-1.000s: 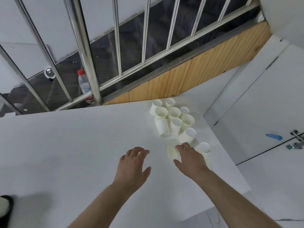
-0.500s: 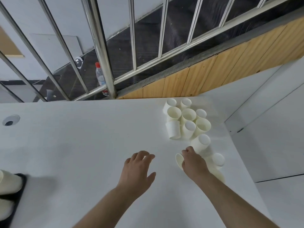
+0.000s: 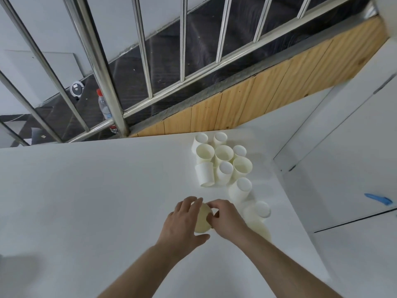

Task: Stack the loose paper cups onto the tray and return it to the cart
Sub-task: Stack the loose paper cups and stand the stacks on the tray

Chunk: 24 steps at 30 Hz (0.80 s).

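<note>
Your left hand (image 3: 182,224) and right hand (image 3: 227,220) both grip one paper cup (image 3: 203,220) on the surface (image 3: 86,201); loose cups (image 3: 223,162) cluster at one o'clock.

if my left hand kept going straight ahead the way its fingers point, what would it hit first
The left hand already grips a paper cup. Past that, its fingers aim toward the upside-down cup at the cluster's near left edge, probably first, though depth is unclear.
</note>
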Available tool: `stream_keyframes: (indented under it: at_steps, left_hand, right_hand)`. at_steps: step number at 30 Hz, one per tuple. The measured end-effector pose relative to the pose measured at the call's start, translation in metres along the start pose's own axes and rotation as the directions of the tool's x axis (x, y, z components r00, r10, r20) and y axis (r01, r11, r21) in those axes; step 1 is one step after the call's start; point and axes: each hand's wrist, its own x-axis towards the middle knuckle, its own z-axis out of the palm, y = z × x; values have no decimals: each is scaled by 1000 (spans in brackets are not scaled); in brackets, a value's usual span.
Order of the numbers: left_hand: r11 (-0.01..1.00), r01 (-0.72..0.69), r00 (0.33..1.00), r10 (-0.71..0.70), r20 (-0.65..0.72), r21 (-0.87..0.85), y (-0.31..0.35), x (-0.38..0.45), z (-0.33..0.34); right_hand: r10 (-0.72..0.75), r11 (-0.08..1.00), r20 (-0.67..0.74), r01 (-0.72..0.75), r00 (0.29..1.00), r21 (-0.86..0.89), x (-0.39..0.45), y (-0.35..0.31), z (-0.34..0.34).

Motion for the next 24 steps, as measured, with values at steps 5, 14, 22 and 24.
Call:
stream_keyframes:
  at_steps: [5,14,22,24]
  left_hand:
    - [999,30,998,-32,45,46,2,6,9]
    - [985,156,972,-167,168,79,-11,2,19]
    - [983,151,972,-167,166,101,-14,-3,26]
    - [983,149,973,-166,163,111,-14,-4,26]
  right_hand:
    - [-2,1000,-20,1,1000,-26,-7,8,-5]
    - [54,750,-73,-89,996,-656,-23,54,-37]
    - [161,747,-22,-137,987,-651,-33,77,-36]
    - [159,738,-18,-131,987,-662,-34,80,-35]
